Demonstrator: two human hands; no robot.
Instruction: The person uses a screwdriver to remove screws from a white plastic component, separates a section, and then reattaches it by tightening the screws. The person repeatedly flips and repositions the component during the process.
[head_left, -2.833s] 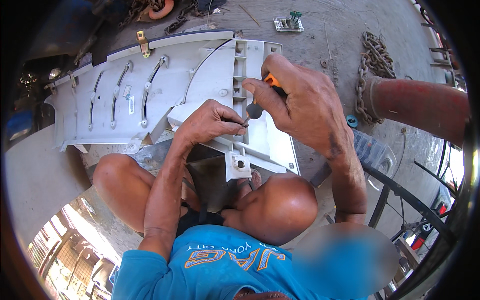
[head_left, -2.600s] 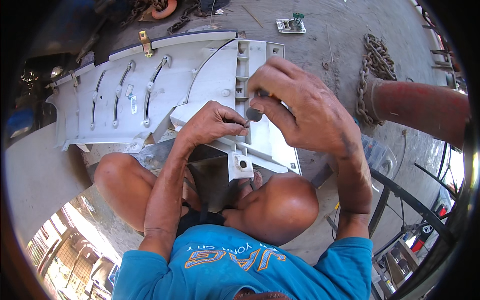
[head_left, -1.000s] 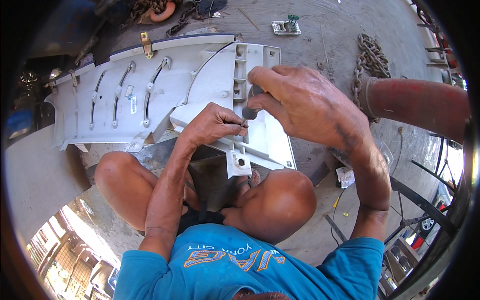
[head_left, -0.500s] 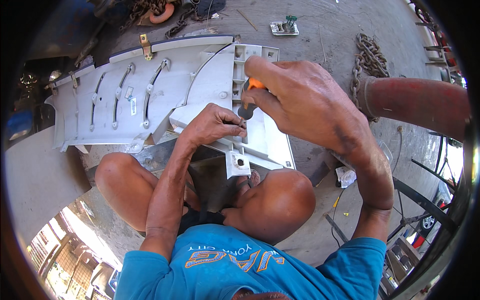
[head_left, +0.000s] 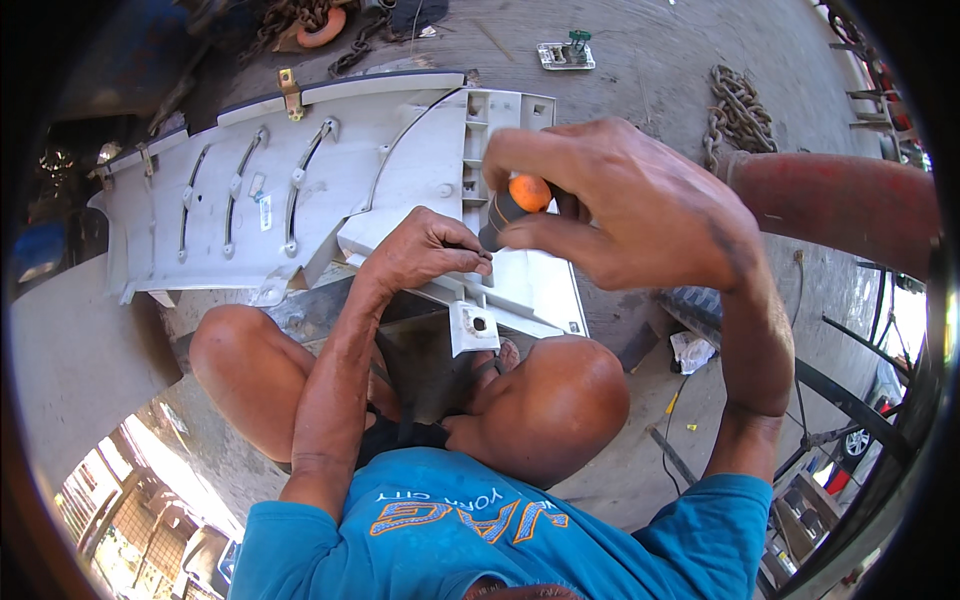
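Note:
A large white plastic panel (head_left: 400, 150), ribbed and slotted, lies in front of my bent knees. My right hand (head_left: 630, 205) curls around the black and orange handle of a screwdriver (head_left: 518, 203), which stands tilted over the panel's right part. The fingers sit loosely about the handle, and its orange end shows between them. My left hand (head_left: 430, 250) is closed in a pinch just below the handle, at the panel's ribbed strip. What it pinches is too small and hidden to make out. Nearer to me, a square tab with a hole (head_left: 474, 328) sticks out of the panel.
A small white part with a green piece (head_left: 566, 55) lies on the concrete beyond. At right are a heap of chain (head_left: 740, 110) and a thick red pipe (head_left: 830, 205). More chain with an orange ring (head_left: 322, 28) lies at the far left. Dark metal bars (head_left: 850, 400) stand at lower right.
My right hand has shifted slightly right and nearer to me, its fingers loosening and turning about the handle. The handle's orange end shows more. My left hand has stayed in place.

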